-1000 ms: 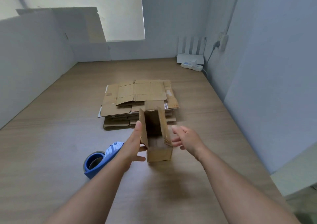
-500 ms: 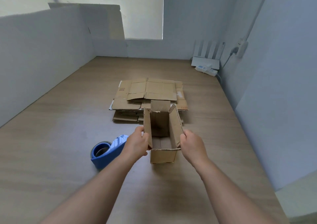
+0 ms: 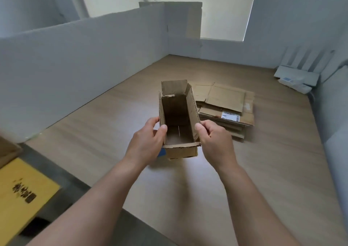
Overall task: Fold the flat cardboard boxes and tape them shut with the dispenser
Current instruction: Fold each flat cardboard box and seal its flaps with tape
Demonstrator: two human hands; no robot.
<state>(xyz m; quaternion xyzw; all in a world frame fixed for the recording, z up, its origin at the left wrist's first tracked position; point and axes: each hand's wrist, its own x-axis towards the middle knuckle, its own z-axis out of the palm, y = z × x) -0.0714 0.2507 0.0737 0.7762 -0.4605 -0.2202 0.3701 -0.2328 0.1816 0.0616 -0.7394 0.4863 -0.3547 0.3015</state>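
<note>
Bench [image 3: 263,170]: pale wood top filling the middle and right of the frame, with white partition walls [image 3: 84,57] along its left and far edges.
Stack of flat boxes [image 3: 226,106]: lies on the bench right of centre, just behind and right of the held box; a white label shows on one sheet.
Yellow board [image 3: 22,193]: lower left of the frame, off the bench edge, with dark print on it.
Box [image 3: 178,121]: small opened carton at the centre of the frame, open top facing the camera, flaps standing up, bottom seam visible inside; whether it rests on the bench or is lifted cannot be told.
Left hand [image 3: 148,142]: fingers curled closed around the box's left wall, thumb hooked over the rim on the inside, the others on the outside; forearm reaches up from the lower left.
Right hand [image 3: 214,140]: fingers bent closed on the box's right wall, thumb tip pressed at the rim; forearm reaches up from the lower right.
Tape dispenser [image 3: 161,153]: only a blue sliver shows below the left hand, against the box's lower left corner.
White device [image 3: 295,78]: far right, by the wall.
</note>
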